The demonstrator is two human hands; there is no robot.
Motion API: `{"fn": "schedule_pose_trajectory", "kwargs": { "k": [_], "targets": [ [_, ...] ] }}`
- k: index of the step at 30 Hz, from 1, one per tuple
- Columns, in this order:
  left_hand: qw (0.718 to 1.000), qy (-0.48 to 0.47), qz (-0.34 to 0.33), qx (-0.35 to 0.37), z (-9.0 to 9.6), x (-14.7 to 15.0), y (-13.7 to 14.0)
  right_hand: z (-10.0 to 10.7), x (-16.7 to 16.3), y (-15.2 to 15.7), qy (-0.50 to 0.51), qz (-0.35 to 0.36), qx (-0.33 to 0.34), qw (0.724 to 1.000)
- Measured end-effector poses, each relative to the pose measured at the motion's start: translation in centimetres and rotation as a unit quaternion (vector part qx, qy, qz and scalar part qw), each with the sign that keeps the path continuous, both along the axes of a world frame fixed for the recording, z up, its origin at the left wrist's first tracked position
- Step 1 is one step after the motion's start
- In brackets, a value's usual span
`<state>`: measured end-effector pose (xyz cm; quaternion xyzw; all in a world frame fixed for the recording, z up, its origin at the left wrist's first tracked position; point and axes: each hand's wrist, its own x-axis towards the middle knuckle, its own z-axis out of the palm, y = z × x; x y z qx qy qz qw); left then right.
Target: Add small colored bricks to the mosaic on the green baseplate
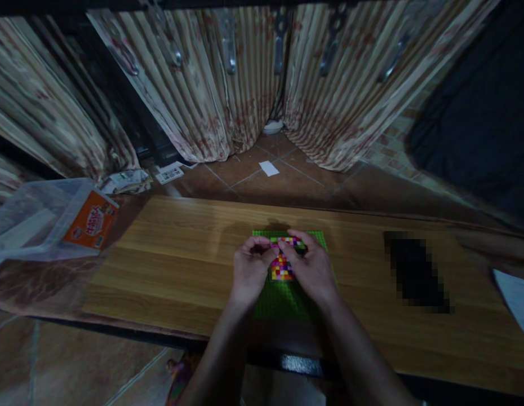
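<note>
A green studded baseplate (283, 301) lies on the wooden tabletop in front of me. On it sits a patch of small toy bricks (282, 272) in pink, yellow, orange, white and purple. My left hand (251, 265) is at the patch's upper left, thumb and fingers pinched together. From the right, my right hand (312, 268) reaches over the bricks with its thumb and fingertips drawn in close to the left fingertips. Whatever lies between the fingertips is too small and dim to make out. The hands cover part of the bricks.
The wooden table (169, 265) carries a pixelated dark object (418, 273) on the right and a white paper (515, 299) at the right edge. A clear plastic bin (38, 220) with an orange label stands left. Patterned curtains (228, 96) hang behind; a white card (269, 168) lies on the floor.
</note>
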<state>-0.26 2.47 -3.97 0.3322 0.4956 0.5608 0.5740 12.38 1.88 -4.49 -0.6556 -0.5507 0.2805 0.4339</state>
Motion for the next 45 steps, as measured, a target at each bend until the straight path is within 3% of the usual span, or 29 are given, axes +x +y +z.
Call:
{"fn": "schedule_pose_trajectory", "kwargs": {
  "k": [11,28,34,39,45],
  "targets": [
    [0.992,-0.111,-0.002,-0.058,-0.3,0.0,0.1,-0.6,0.0,0.2,0.023,0.003,0.000,1.000],
    [0.999,-0.030,0.015,-0.013,0.1,0.3,0.6,-0.5,-0.3,0.4,0.001,0.006,0.007,1.000],
    [0.999,-0.040,0.029,-0.001,-0.3,0.7,-0.1,-0.6,-0.1,0.2,0.097,0.021,0.001,0.995],
    [0.997,-0.060,0.031,-0.037,0.0,1.0,-0.4,-0.6,0.5,0.6,0.232,-0.059,-0.013,0.971],
    [0.999,0.013,-0.018,-0.036,0.3,1.5,0.7,-1.5,0.3,1.1,0.257,-0.049,-0.009,0.965]
  ]
}}
